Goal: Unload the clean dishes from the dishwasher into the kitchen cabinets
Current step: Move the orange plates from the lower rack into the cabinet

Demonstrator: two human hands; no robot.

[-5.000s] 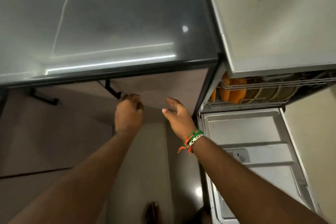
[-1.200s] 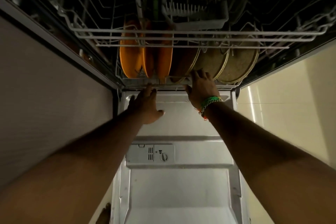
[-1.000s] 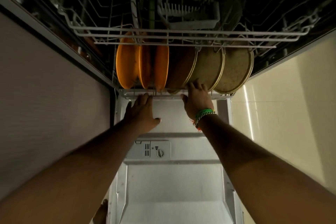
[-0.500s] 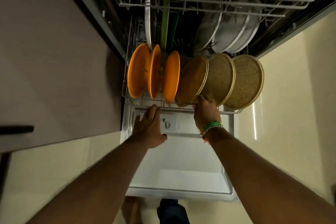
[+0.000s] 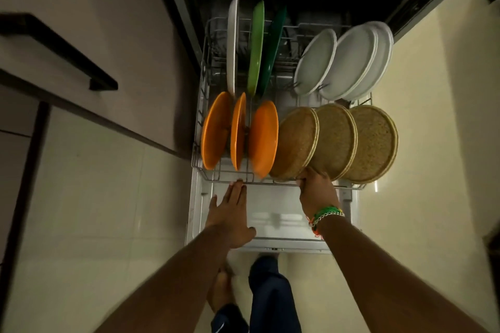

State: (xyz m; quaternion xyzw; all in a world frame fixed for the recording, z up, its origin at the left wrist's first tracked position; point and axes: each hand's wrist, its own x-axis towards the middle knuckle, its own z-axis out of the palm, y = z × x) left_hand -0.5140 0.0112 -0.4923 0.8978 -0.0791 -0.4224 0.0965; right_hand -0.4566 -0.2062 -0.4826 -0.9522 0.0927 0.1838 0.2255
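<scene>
While my right hand [image 5: 317, 192] curls round the front rail of the grey wire dishwasher rack [image 5: 273, 183], just under three round speckled-brown plates [image 5: 296, 143], my left hand [image 5: 230, 217] lies flat, fingertips touching the rail below three glossy orange plates [image 5: 263, 136].

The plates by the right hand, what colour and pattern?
Tan-brown with a woven, speckled look, pale rims; head view shows them.

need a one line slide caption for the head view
Right hand grips the lower rack of plates, left hand open beside it.
</scene>
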